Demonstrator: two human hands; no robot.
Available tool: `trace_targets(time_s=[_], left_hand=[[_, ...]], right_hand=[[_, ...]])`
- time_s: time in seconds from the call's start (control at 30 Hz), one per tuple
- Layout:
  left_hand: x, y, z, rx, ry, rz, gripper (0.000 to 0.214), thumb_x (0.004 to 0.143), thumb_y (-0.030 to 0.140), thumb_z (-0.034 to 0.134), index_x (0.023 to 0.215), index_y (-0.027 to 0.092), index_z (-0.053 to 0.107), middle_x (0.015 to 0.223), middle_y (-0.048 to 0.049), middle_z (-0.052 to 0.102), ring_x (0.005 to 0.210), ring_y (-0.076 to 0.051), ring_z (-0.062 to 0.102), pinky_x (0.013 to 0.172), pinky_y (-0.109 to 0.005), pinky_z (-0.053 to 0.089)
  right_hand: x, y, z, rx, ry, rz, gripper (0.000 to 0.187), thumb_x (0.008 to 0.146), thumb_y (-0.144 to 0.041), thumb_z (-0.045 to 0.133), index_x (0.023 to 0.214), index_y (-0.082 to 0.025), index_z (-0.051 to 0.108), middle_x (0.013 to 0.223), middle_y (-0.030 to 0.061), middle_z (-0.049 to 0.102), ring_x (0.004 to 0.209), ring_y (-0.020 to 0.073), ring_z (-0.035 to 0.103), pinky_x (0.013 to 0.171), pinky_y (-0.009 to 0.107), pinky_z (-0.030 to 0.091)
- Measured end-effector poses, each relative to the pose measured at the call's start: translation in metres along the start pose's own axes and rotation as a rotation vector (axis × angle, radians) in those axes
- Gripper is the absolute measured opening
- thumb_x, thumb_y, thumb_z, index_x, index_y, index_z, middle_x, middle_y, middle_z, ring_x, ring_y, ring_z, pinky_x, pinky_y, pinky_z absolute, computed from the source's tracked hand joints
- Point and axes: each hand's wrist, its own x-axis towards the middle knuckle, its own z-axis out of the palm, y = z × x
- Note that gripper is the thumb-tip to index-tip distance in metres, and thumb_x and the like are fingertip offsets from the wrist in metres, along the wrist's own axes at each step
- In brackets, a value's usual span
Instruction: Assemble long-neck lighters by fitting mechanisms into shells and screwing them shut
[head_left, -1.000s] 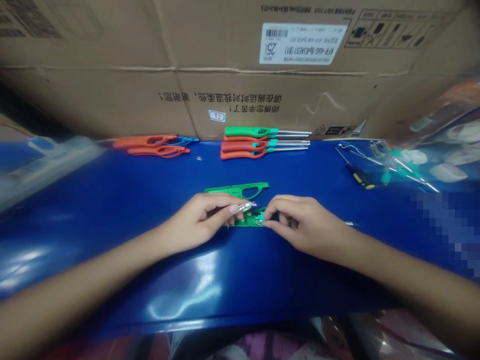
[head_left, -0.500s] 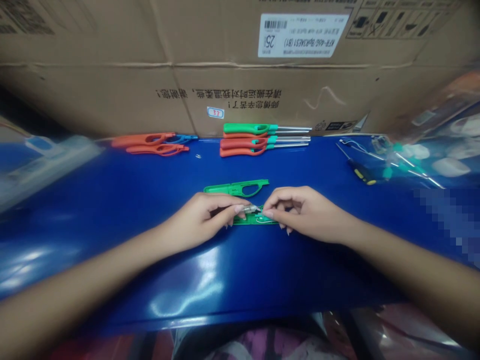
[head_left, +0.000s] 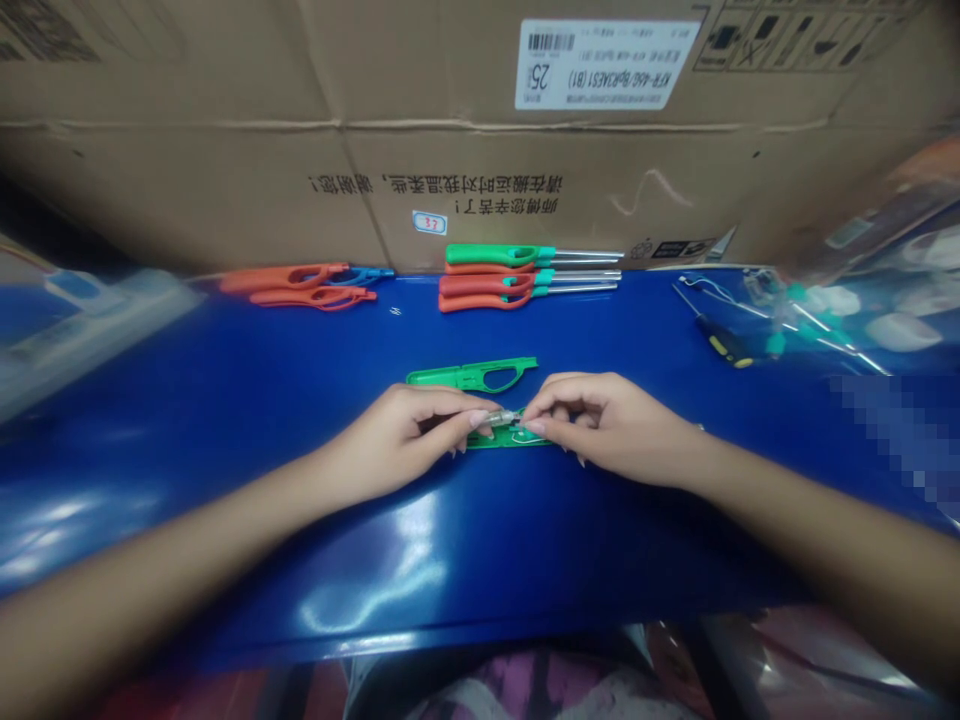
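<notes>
My left hand (head_left: pixel 409 435) and my right hand (head_left: pixel 600 420) meet over a green lighter shell half (head_left: pixel 504 438) lying flat on the blue table (head_left: pixel 465 540). Both hands pinch a small clear part (head_left: pixel 501 417) between thumb and fingertips, right above the shell. A second green shell half (head_left: pixel 474 375) with a finger loop lies just behind the hands, untouched.
A stack of finished green and orange long-nose lighters (head_left: pixel 517 275) lies at the back middle. Orange shell halves (head_left: pixel 300 285) lie at the back left. A yellow-and-black screwdriver (head_left: pixel 721 343) and loose parts in clear bags (head_left: pixel 825 310) sit at the right. A large cardboard box (head_left: pixel 450 130) walls the back.
My right hand has shifted left from the shell's right end to meet my left fingertips at the small clear part. My left hand has stayed nearly in place.
</notes>
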Motion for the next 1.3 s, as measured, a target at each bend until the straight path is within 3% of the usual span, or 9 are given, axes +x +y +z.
trace_targets(time_s=[0.3, 1.3], left_hand=[[0.001, -0.0045, 0.0006, -0.087, 0.055, -0.078, 0.026, 0.091, 0.029, 0.069, 0.11, 0.015, 0.077, 0.087, -0.0052, 0.078, 0.062, -0.011, 0.068, 0.061, -0.02, 0.058], [0.0012, -0.0042, 0.0017, -0.161, 0.069, -0.088, 0.022, 0.091, 0.026, 0.069, 0.108, 0.016, 0.079, 0.093, -0.0056, 0.079, 0.063, -0.009, 0.068, 0.062, -0.017, 0.058]], right_hand=[[-0.0002, -0.0024, 0.0012, 0.059, -0.001, 0.09, 0.015, 0.09, -0.031, 0.061, 0.086, -0.017, 0.064, 0.063, -0.0048, 0.054, 0.051, 0.0073, 0.048, 0.049, 0.022, 0.038], [-0.0005, -0.0002, 0.0025, 0.095, -0.007, 0.107, 0.016, 0.095, -0.032, 0.058, 0.09, -0.017, 0.061, 0.066, -0.0047, 0.054, 0.052, 0.0067, 0.05, 0.05, 0.021, 0.041]])
